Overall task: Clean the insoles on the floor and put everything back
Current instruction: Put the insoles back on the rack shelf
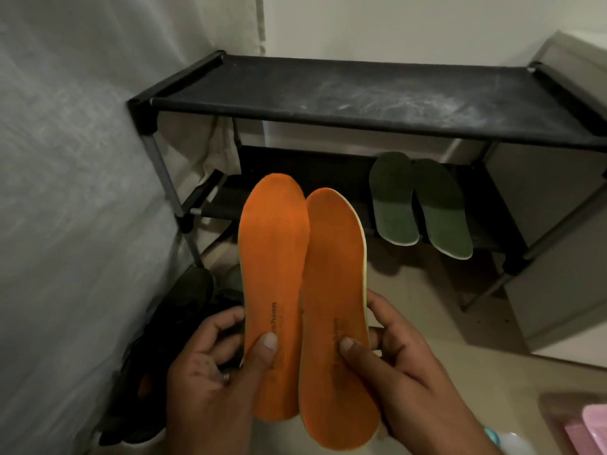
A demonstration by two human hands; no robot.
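Left hand (pixel 210 366) grips left orange insole (pixel 274 257), right hand (pixel 394 359) grips right orange insole (pixel 335 290); side by side, pale-edged, dark heel print.

both hands (pixel 210 366) (pixel 394 353) raised, fingers curled

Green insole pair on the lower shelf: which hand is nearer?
Right. The right hand, holding an orange foam insole, sits below the green insole pair; the left hand is farther left.
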